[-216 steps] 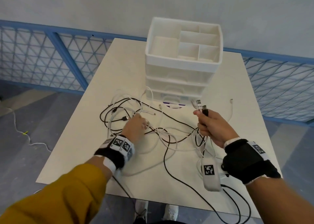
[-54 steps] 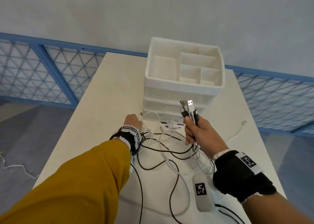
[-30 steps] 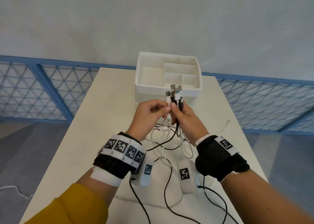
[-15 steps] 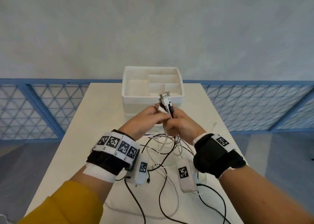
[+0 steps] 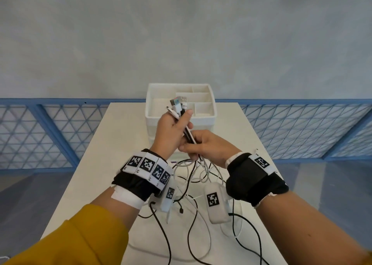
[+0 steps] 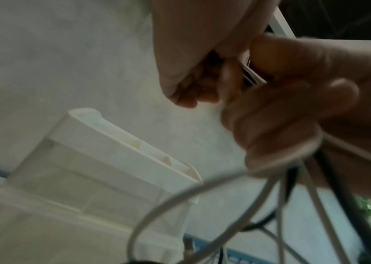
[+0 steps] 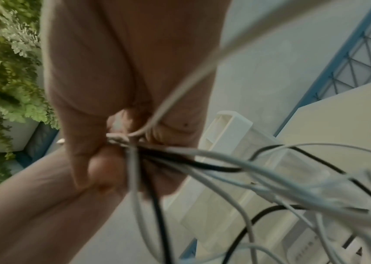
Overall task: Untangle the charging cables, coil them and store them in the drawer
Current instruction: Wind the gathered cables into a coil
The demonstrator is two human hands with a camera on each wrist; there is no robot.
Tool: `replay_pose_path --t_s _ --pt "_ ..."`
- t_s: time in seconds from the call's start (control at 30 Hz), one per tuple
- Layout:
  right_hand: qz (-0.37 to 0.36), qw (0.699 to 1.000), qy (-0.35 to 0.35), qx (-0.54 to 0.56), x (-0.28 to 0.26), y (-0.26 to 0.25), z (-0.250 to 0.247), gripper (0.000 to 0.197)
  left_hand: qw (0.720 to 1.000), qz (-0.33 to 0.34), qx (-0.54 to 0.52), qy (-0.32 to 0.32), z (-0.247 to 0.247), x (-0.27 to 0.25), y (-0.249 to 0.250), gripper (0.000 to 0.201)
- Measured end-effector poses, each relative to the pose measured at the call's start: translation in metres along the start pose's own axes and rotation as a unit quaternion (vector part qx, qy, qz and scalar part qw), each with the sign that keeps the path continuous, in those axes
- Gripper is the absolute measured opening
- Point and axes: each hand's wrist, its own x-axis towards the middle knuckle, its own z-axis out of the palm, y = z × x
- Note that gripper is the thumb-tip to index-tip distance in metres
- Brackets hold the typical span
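Both hands [image 5: 173, 132] [image 5: 209, 146] grip cables [image 5: 178, 105]; no legible writing.

Head view: even, diffuse daylight, soft faint shadows under the cables [image 5: 189, 186] on the table [image 5: 112, 144]; sharp at centre, straight rails bowed by wide-angle distortion toward the edges. Left wrist view: dim, warm-toned, heavily motion-blurred; the near white cable loop [image 6: 180, 201] is out of focus. Right wrist view: dim foreground, brighter background, cables [image 7: 270, 169] smeared by blur.
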Motion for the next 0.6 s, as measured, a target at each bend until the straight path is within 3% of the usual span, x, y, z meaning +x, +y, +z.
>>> replay_pose_path --t_s 0.17,0.27,0.33,0.4,0.43,0.5,0.6 --pt "-0.001 0.996 -0.032 -0.086 -0.001 -0.001 -0.006 0.012 0.990 0.013 -0.019 0.139 -0.030 0.010 -0.003 0.038" --pt "-0.023 0.975 0.021 -0.220 0.008 -0.007 -0.011 0.018 0.980 -0.080 -0.109 0.145 -0.037 0.005 -0.008 0.031" --pt "-0.041 0.959 0.059 -0.273 0.012 -0.011 -0.014 0.018 0.977 -0.160 -0.124 0.069 -0.049 0.000 -0.008 0.030" --pt "-0.049 0.949 0.089 -0.299 0.013 -0.012 -0.019 0.022 0.973 -0.220 0.001 -0.071 -0.069 -0.008 -0.001 0.040" --pt "-0.049 0.945 0.096 -0.309 0.012 -0.013 -0.022 0.025 0.957 -0.238 0.095 -0.136 -0.080 -0.013 0.005 0.044" --pt "-0.043 0.938 0.087 -0.332 0.013 -0.013 -0.024 0.027 0.930 -0.207 0.247 -0.174 -0.092 -0.022 0.022 0.041" --pt "-0.036 0.933 0.045 -0.356 0.016 -0.014 -0.018 0.028 0.936 -0.041 0.346 -0.048 -0.090 -0.027 0.039 0.035"
